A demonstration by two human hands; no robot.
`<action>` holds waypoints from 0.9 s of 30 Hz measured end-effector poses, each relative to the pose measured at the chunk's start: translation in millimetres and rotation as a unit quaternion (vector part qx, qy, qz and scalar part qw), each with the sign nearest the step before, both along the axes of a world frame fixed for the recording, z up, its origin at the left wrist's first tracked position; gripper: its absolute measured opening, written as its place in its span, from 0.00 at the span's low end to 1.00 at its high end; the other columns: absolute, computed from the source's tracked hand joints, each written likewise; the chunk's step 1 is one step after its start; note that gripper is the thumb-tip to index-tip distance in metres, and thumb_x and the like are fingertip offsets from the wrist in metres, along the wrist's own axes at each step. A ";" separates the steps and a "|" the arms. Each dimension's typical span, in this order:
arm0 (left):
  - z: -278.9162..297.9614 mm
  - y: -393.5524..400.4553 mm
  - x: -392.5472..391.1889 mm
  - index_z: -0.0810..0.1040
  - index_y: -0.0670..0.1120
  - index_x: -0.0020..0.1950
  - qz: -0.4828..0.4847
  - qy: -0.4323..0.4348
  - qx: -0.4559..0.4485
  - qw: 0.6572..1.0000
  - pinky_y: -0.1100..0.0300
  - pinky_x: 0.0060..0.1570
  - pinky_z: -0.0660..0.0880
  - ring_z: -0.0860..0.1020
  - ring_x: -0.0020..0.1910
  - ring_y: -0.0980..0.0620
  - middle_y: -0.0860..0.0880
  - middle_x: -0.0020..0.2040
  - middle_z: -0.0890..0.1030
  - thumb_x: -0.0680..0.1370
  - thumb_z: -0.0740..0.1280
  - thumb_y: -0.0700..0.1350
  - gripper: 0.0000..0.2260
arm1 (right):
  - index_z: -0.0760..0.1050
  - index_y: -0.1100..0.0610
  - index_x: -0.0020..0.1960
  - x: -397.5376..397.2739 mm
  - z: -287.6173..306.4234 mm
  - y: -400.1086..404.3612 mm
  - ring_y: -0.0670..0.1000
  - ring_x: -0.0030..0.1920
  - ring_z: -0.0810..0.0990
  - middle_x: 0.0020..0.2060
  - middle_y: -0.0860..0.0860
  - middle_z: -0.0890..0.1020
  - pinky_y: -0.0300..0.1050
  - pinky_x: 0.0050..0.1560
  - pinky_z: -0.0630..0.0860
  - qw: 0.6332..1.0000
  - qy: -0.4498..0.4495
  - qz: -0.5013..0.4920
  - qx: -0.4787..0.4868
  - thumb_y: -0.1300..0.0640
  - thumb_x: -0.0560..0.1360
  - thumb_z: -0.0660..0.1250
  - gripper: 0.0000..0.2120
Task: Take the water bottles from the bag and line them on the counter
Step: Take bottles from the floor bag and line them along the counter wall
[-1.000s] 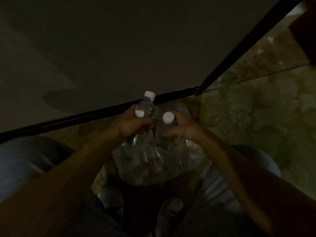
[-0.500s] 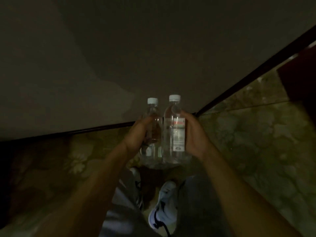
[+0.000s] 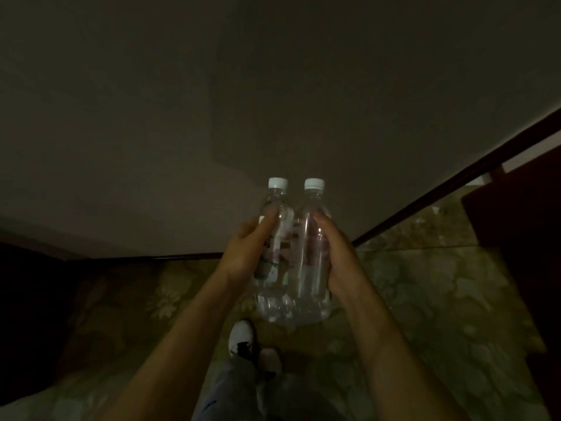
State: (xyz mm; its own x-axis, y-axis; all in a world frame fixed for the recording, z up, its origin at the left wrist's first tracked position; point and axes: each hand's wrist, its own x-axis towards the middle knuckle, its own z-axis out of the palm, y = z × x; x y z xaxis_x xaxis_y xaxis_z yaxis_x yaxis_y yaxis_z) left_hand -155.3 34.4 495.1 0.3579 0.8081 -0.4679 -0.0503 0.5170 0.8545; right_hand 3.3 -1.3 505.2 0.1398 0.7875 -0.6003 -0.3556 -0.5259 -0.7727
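Patterned floor (image 3: pixel 425 299) below, plain wall (image 3: pixel 212 101) ahead; no desk or bag in view. Two clear bottles held upright side by side, touching, above the floor: left bottle (image 3: pixel 274 238) gripped by left hand (image 3: pixel 246 253), right bottle (image 3: pixel 311 247) gripped by right hand (image 3: pixel 337 256), fingers curled round the mid-body. White caps (image 3: pixel 277 182) on both. Judged full, so moderately heavy; thin plastic walls likely to give under squeeze and slip if wet. Best hold: mid-body at the label band, or the stiffer shoulder below the cap. Dim light; finer detail not discernible.
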 end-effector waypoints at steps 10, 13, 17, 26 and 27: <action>63.9 -36.6 -24.2 0.75 0.41 0.56 0.163 0.071 0.069 0.982 0.47 0.46 0.83 0.85 0.43 0.43 0.42 0.47 0.84 0.67 0.70 0.64 0.30 | 0.79 0.55 0.57 -18.6 62.0 -7.8 0.54 0.50 0.85 0.48 0.53 0.86 0.53 0.48 0.79 0.993 -0.068 0.049 0.078 0.35 0.72 0.65 0.26; 85.8 -47.8 -36.9 0.74 0.41 0.53 0.196 0.097 0.116 0.969 0.48 0.44 0.83 0.85 0.42 0.45 0.43 0.45 0.84 0.64 0.70 0.67 0.32 | 0.79 0.56 0.57 -33.8 81.9 -7.6 0.52 0.43 0.86 0.44 0.53 0.86 0.49 0.43 0.79 0.988 -0.059 0.091 0.109 0.36 0.75 0.61 0.25; 114.6 -61.2 -59.3 0.74 0.41 0.53 0.240 0.097 0.163 0.952 0.52 0.41 0.83 0.85 0.41 0.46 0.43 0.44 0.84 0.68 0.70 0.61 0.26 | 0.75 0.51 0.61 -63.3 103.1 -16.1 0.47 0.42 0.86 0.49 0.51 0.84 0.41 0.36 0.80 0.977 -0.043 0.120 0.169 0.40 0.65 0.71 0.28; 160.0 -77.6 -112.4 0.73 0.47 0.55 0.331 0.106 0.214 0.913 0.56 0.39 0.81 0.85 0.43 0.49 0.46 0.47 0.83 0.77 0.66 0.58 0.16 | 0.70 0.55 0.61 -128.6 149.2 -9.5 0.52 0.47 0.84 0.49 0.55 0.82 0.48 0.42 0.81 0.956 -0.010 0.190 0.223 0.46 0.69 0.73 0.26; 162.8 -78.4 -117.6 0.72 0.50 0.54 0.332 0.121 0.223 0.908 0.57 0.39 0.80 0.84 0.44 0.50 0.47 0.49 0.82 0.78 0.65 0.58 0.14 | 0.69 0.54 0.60 -137.9 153.4 -8.6 0.53 0.49 0.84 0.51 0.55 0.82 0.51 0.44 0.82 0.952 -0.018 0.197 0.234 0.47 0.68 0.74 0.25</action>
